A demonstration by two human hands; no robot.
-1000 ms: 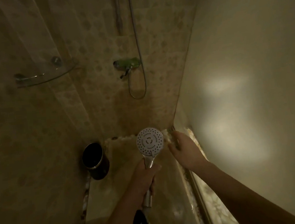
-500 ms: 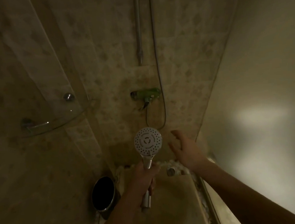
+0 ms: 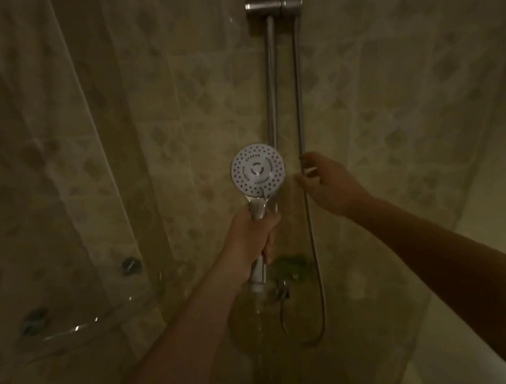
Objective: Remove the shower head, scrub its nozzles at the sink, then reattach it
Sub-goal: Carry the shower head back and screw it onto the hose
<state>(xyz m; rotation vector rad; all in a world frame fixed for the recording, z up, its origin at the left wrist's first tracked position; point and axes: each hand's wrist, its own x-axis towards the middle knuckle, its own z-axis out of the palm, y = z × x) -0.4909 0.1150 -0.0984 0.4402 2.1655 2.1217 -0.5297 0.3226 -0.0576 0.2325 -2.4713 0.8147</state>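
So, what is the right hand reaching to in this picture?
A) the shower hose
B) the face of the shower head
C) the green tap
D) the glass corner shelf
A: the right hand has its fingers at the shower hose, beside the rail.
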